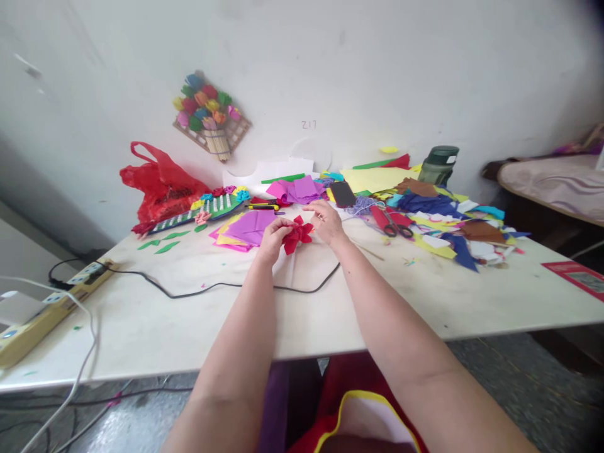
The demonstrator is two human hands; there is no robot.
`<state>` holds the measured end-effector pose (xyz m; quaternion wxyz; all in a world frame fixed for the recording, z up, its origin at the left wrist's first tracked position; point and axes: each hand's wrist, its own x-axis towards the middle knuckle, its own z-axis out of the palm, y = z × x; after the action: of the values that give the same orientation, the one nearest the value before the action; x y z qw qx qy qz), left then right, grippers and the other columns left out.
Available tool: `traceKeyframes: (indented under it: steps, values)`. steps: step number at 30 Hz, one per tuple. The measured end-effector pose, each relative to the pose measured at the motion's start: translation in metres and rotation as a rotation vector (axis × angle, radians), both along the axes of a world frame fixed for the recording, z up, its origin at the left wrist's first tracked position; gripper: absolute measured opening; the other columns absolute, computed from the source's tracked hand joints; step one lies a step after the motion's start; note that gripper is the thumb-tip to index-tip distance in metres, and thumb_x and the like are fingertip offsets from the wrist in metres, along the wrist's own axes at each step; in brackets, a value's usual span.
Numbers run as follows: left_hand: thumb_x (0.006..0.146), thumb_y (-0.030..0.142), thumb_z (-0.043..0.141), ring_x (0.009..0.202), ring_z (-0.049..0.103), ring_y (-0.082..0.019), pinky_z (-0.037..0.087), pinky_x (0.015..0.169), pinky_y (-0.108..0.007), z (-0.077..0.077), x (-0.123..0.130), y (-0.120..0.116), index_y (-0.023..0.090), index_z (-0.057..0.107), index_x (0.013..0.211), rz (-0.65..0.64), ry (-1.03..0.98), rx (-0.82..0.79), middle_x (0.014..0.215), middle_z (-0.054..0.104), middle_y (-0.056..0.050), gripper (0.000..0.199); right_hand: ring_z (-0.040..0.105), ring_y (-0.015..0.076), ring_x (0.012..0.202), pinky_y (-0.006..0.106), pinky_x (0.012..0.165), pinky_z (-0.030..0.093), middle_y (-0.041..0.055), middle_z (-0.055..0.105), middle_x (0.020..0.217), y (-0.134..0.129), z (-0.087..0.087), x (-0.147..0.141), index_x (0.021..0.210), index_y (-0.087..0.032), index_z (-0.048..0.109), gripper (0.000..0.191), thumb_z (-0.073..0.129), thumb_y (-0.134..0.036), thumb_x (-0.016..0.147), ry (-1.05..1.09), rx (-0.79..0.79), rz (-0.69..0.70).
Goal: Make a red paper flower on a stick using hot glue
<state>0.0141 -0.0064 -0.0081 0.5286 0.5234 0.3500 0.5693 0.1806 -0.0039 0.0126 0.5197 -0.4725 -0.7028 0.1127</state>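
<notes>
A red paper flower (298, 235) with pointed petals is held just above the table, near its middle. My left hand (274, 240) pinches the flower at its left side between thumb and fingers. Close by on the right, my right hand (326, 223) has its fingers bent and apart, with the fingertips beside the upper petals. Whether it touches them I cannot tell. Left of the hands lies a stack of purple, yellow and pink paper (250, 228). Scissors (397, 226) with dark handles rest to the right.
A black cable (174, 296) crosses the table in front of the hands, from a power strip (56, 308). Paper scraps (453, 220) cover the right side, near a green bottle (438, 165). A phone (343, 194), green paper leaves (166, 246) and a red plastic bag (160, 182) lie farther back.
</notes>
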Motion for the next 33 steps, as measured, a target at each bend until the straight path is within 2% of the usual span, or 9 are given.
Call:
traceKeyframes:
  steps: [3,6,10,12,15,21,25,29,33]
  values:
    - [0.056,0.027,0.072,0.061,0.061,-0.013,0.048,0.056,-0.023,0.002,0.003,-0.002,0.018,0.062,0.073,0.007,-0.044,-0.005,0.071,0.068,-0.001,0.022,0.059,0.0186,0.081,0.035,0.086,0.051,0.0056,0.069,0.105,0.004,-0.001,0.002,0.099,-0.019,0.076,0.044,0.048,-0.011,0.066,0.149,-0.065,-0.030]
    - [0.056,0.027,0.070,0.060,0.061,-0.014,0.047,0.054,-0.024,0.002,0.004,-0.003,0.017,0.062,0.076,0.024,-0.078,-0.032,0.069,0.067,-0.001,0.023,0.060,0.0176,0.082,0.034,0.084,0.051,0.0040,0.070,0.097,0.005,-0.001,0.001,0.098,-0.019,0.074,0.036,0.053,-0.018,0.069,0.326,-0.193,-0.062]
    - [0.058,0.025,0.066,0.065,0.063,-0.016,0.050,0.057,-0.025,0.002,0.005,-0.002,0.017,0.063,0.082,0.032,-0.116,-0.063,0.074,0.067,-0.002,0.025,0.058,0.0135,0.067,0.026,0.063,0.049,0.0014,0.068,0.079,-0.001,0.003,-0.002,0.083,-0.019,0.068,0.019,0.061,-0.034,0.075,0.523,-0.422,-0.046]
    - [0.059,0.024,0.062,0.067,0.064,-0.016,0.051,0.059,-0.026,0.002,0.004,-0.001,0.016,0.064,0.084,0.033,-0.133,-0.082,0.076,0.067,-0.003,0.027,0.055,0.0115,0.058,0.022,0.052,0.043,0.0015,0.066,0.069,-0.006,0.008,-0.004,0.074,-0.018,0.064,0.018,0.062,-0.036,0.078,0.582,-0.542,-0.020]
    - [0.060,0.023,0.057,0.071,0.065,-0.017,0.052,0.061,-0.026,0.003,0.005,0.000,0.016,0.065,0.089,0.026,-0.148,-0.087,0.081,0.068,-0.004,0.031,0.054,0.0102,0.051,0.020,0.045,0.038,0.0008,0.064,0.060,-0.011,0.012,-0.007,0.071,-0.017,0.061,0.018,0.064,-0.033,0.079,0.647,-0.643,0.025]
    - [0.061,0.019,0.056,0.070,0.061,-0.015,0.047,0.061,-0.024,0.005,0.009,-0.002,0.017,0.063,0.089,0.049,-0.112,-0.076,0.077,0.065,-0.002,0.029,0.052,0.0097,0.046,0.020,0.044,0.039,-0.0018,0.058,0.049,-0.009,0.009,-0.014,0.063,-0.017,0.058,0.013,0.067,-0.016,0.072,0.745,-0.664,0.011]
    - [0.063,0.022,0.056,0.070,0.061,-0.015,0.047,0.062,-0.024,0.007,0.009,-0.003,0.017,0.063,0.092,0.010,-0.122,-0.068,0.079,0.066,-0.003,0.030,0.052,0.0101,0.047,0.021,0.045,0.038,-0.0036,0.056,0.049,-0.009,0.008,-0.016,0.060,-0.018,0.057,0.014,0.067,-0.013,0.069,0.747,-0.618,-0.019]
    - [0.067,0.034,0.063,0.067,0.063,-0.016,0.049,0.061,-0.026,0.007,0.005,-0.002,0.018,0.061,0.097,-0.015,-0.090,-0.064,0.076,0.065,-0.002,0.034,0.052,0.0096,0.049,0.021,0.046,0.038,-0.0045,0.057,0.053,-0.010,0.010,-0.014,0.061,-0.018,0.058,0.012,0.063,-0.015,0.070,0.776,-0.564,-0.014]
    - [0.065,0.047,0.074,0.063,0.064,-0.016,0.053,0.060,-0.029,0.006,0.002,-0.002,0.020,0.061,0.107,-0.015,-0.050,-0.062,0.075,0.066,0.000,0.052,0.051,0.0091,0.048,0.021,0.049,0.041,-0.0051,0.057,0.052,-0.009,0.011,-0.008,0.062,-0.018,0.059,0.010,0.063,-0.018,0.071,0.762,-0.535,0.060]
